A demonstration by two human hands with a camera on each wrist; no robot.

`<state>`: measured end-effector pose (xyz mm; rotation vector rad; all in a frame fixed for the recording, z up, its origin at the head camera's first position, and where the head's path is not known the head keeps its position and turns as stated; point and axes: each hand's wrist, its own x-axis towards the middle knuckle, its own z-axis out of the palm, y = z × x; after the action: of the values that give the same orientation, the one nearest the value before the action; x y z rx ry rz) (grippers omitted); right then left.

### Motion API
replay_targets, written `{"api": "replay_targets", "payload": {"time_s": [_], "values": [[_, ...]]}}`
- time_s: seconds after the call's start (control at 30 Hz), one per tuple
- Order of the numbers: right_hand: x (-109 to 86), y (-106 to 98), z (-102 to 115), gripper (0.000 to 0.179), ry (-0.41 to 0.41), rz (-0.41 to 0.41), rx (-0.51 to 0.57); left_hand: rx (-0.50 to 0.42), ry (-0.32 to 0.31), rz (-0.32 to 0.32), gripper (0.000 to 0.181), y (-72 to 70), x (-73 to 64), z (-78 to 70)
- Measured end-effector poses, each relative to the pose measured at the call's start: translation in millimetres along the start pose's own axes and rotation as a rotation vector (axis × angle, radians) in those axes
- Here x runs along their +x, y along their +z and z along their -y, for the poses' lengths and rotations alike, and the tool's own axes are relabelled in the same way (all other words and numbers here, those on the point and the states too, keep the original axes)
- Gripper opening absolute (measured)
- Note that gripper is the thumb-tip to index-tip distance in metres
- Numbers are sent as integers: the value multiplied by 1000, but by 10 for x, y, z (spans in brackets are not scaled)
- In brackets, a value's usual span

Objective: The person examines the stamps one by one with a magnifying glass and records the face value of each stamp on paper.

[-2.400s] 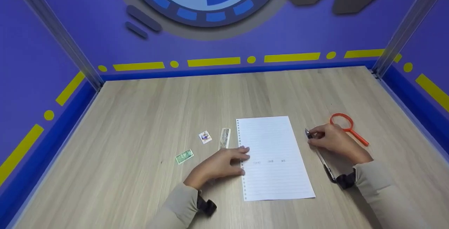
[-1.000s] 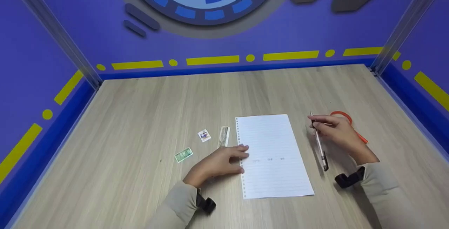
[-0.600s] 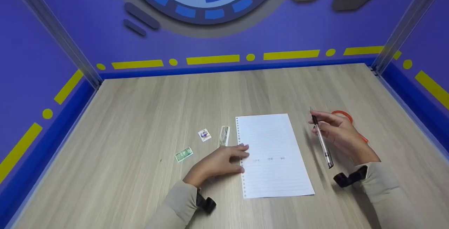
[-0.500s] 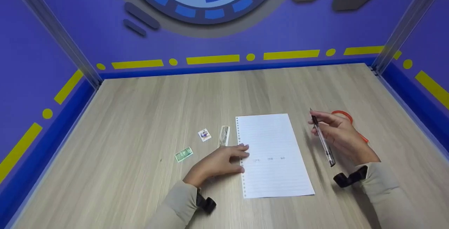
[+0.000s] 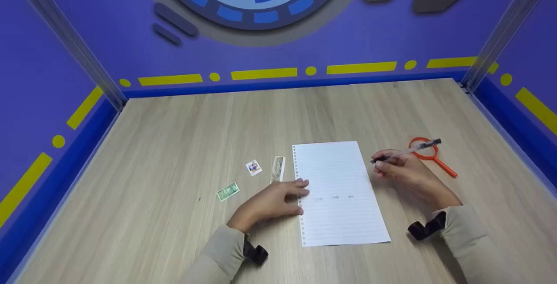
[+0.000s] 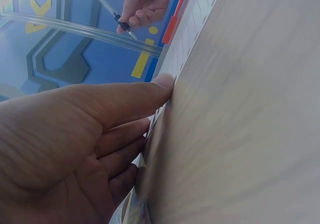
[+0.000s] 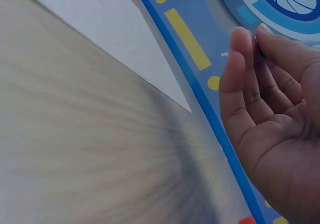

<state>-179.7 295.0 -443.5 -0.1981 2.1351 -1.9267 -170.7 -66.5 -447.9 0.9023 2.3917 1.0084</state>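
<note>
A lined, hole-punched sheet of paper [image 5: 337, 166] lies on the table with a short row of small handwriting across it. My left hand [image 5: 272, 201] rests its fingertips and thumb on the sheet's left punched edge, fingers fairly straight. Just right of the sheet, my right hand [image 5: 411, 175] pinches a clear-barrelled pen [image 5: 402, 151] near its dark grip. The pen's tip points left toward the paper and its dark end slants up to the right. In the left wrist view the pen [image 6: 107, 7] is held above the table. The right wrist view hides most of it.
An orange-red magnifying glass [image 5: 444, 167] lies behind the right hand. Left of the paper are a green stamp [image 5: 228, 192], a small white stamp with a coloured picture [image 5: 253, 168] and a narrow greyish stamp [image 5: 278, 168]. Blue-purple walls [image 5: 278, 58] enclose the table's back and sides.
My right hand picked the pen up off the table, turned it so its tip points left, and moved slightly left toward the paper. The left hand stayed in place.
</note>
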Motion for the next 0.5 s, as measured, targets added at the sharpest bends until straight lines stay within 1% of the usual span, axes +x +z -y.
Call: {"api": "replay_targets", "payload": {"time_s": [0.1, 0.2, 0.5], "values": [[5, 33, -20, 41, 40, 17, -44, -1, -3, -1, 47, 3, 2, -2], [8, 59, -38, 44, 42, 46, -89, -5, -5, 1, 47, 4, 5, -3], [37, 169, -53, 34, -11, 85, -294, 9, -5, -1, 47, 5, 5, 4]]}}
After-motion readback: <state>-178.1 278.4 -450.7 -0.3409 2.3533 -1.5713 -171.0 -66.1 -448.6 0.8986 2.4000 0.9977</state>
